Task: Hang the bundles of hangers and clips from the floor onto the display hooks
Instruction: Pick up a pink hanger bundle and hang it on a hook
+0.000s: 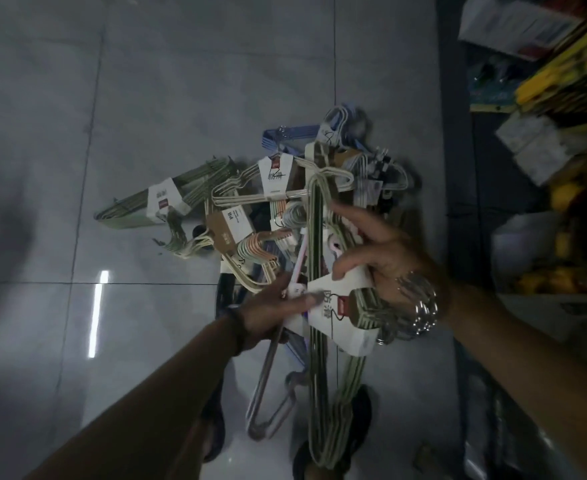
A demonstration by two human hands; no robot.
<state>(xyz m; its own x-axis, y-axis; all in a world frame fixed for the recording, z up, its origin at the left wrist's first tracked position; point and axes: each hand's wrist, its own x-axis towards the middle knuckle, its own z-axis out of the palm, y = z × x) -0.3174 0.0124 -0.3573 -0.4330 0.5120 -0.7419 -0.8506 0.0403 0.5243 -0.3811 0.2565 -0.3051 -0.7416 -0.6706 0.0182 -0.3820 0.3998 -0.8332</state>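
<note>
A green hanger bundle [320,375] with a white card label [333,317] is held up over the floor pile. My right hand [378,251] holds it at the label, thumb on the card and fingers spread behind it. The bundle's shiny metal hooks [420,313] bunch at my right wrist. My left hand [271,310] grips a pale pink hanger set [268,386] that hangs below it, with one finger lying on the white card. Below lies the pile of hanger bundles [274,188]: green, cream, blue and white sets with card sleeves.
The floor is glossy grey tile [146,98]. Store shelves [541,150] packed with boxes and yellow goods run along the right side. Dark sandals [361,414] stand just under the held bundle. No display hooks are in view.
</note>
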